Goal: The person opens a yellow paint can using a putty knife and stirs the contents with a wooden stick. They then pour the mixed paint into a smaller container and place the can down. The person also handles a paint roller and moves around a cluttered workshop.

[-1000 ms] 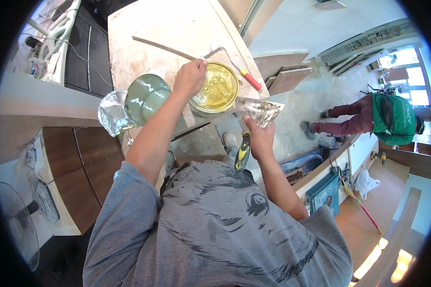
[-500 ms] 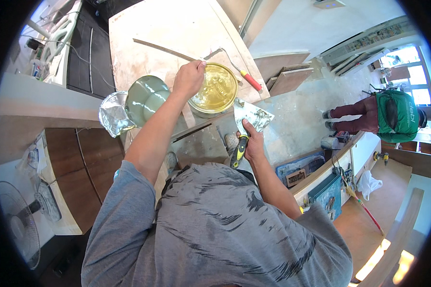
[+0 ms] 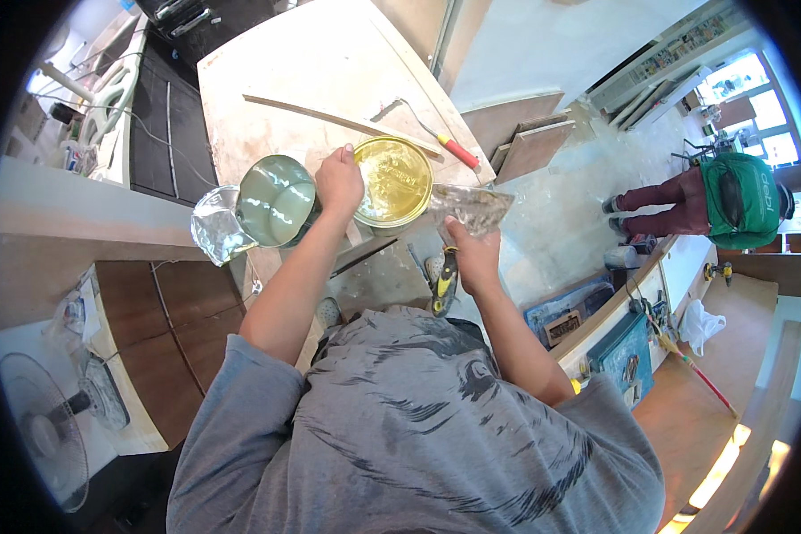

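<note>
My left hand [image 3: 339,181] is closed at the left edge of a round tin with a gold lid [image 3: 393,181]; the lid hides some of its fingers. In my right hand [image 3: 473,252] is a wide putty knife [image 3: 468,209], its black and yellow handle hanging down. The blade lies flat beside the lid's right edge; whether they touch I cannot tell. Left of the tin stands a shiny open metal pot [image 3: 279,198], with crumpled foil [image 3: 222,225] beside it. Beyond the tin lies a bent wire tool with a red handle [image 3: 459,152].
A thin wooden strip [image 3: 316,113] lies across the pale board tabletop [image 3: 285,62]. Flat panels [image 3: 532,145] lean by the wall. A person in green [image 3: 737,200] bends over at the right. A workbench with a teal box [image 3: 621,356] is at right, a fan [image 3: 49,432] at lower left.
The putty knife's blade has tipped flatter and sits closer to the tin's right edge. My left hand has shifted slightly left along the rim. The whole view has moved a little.
</note>
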`<state>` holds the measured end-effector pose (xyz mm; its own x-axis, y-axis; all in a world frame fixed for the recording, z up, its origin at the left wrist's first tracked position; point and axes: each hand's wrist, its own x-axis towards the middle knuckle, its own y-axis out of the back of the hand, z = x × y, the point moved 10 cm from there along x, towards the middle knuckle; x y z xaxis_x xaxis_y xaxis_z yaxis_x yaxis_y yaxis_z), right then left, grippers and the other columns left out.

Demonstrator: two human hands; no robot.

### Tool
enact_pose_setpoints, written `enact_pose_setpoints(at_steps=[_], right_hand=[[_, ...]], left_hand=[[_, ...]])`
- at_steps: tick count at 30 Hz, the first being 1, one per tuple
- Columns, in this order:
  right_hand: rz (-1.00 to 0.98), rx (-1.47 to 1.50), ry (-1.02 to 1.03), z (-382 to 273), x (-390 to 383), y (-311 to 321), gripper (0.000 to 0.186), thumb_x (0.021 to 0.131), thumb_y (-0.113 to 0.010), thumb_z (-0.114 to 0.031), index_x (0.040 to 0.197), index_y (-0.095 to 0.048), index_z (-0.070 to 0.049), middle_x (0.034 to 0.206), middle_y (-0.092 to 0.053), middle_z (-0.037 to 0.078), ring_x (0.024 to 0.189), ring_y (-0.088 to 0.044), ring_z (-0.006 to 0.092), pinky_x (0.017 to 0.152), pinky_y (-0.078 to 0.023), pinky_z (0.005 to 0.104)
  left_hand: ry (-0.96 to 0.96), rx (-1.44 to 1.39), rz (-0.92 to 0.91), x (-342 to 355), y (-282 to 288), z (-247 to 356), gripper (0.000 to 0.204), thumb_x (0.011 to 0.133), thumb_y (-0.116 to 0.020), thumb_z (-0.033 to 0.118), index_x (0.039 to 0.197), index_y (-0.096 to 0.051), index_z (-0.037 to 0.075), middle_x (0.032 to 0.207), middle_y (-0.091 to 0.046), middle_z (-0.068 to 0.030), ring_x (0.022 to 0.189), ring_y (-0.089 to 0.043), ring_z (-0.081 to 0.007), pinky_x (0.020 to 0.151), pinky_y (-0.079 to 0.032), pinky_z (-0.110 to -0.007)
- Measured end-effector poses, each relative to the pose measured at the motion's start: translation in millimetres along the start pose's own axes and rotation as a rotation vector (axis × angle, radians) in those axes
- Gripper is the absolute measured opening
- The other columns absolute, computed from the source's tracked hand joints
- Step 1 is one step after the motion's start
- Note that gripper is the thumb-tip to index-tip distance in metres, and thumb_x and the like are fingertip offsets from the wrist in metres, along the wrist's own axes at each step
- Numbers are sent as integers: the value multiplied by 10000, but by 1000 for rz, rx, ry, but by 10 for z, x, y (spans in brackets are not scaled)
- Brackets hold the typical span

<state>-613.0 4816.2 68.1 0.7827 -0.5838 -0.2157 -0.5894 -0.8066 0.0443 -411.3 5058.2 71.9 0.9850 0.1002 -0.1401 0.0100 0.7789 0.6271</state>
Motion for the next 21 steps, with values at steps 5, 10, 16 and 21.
enact_pose_setpoints(at_steps=[5, 10, 16, 21], right_hand=[[-151, 466, -307, 562, 174, -42, 222, 895, -726, -89, 1091, -626, -53, 871, -664, 44, 591, -599, 131, 490, -502, 279], [-224, 339, -256, 355, 824, -61, 254, 879, -736, -125, 1081, -629, -16, 880, -674, 61, 620, -612, 141, 511, -492, 278], [-217, -44, -56, -326, 678, 55, 401, 857, -726, -74, 1225, -601, 23, 1137, -690, 112, 1020, -664, 205, 881, -527, 352], [-111, 25, -33, -316, 356, 36, 480, 845, -724, -49, 1294, -576, 32, 1200, -683, 127, 1126, -643, 218, 993, -481, 351]], left_hand=[[129, -99, 92, -199, 45, -126, 400, 1046, -448, 327, 1026, -706, 23, 969, -713, -230, 924, -667, -409, 847, -490, -490], [219, -265, 294, -249, -113, -257, 404, 1059, -436, 289, 1121, -675, -31, 1065, -710, -216, 982, -669, -333, 861, -483, -442], [62, -250, 57, 141, -198, -332, 418, 1062, -408, 286, 1146, -672, -27, 1025, -708, -163, 935, -642, -252, 861, -478, -368], [54, -571, -221, 313, -453, -180, 429, 1049, -485, 343, 1135, -700, -18, 952, -699, -85, 847, -607, -176, 804, -481, -327]])
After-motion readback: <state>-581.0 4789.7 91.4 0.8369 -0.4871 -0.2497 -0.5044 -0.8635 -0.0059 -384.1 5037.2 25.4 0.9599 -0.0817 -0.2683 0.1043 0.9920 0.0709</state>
